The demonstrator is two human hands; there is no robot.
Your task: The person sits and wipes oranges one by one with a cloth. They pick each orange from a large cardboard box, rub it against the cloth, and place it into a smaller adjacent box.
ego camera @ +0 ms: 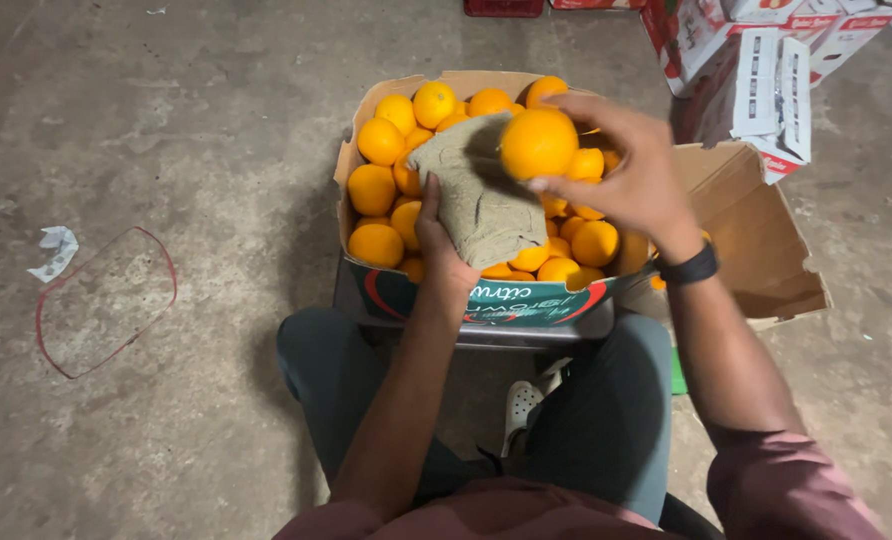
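I sit with my knees apart, and an open cardboard box full of oranges stands on the floor between my legs. My right hand is over the box and holds one orange. The fingers curl around it from above and from the right side, and the thumb presses it from below, so the fruit is gripped firmly and lifted above the other fruit. On this wrist I wear a black band.

My left hand is lower, at the near side of the box. It holds a grey-green cloth, which covers most of my fingers, so I cannot see exactly how they close. The cloth rises from my palm and its upper part touches the left side of the orange in my right hand.

The other oranges fill the box almost to the rim. One brown flap of the box is folded out to the right. Behind it, white and red cartons stand on the concrete floor. At the left on the floor there is a piece of crumpled white paper and a thin red loop just beside it.
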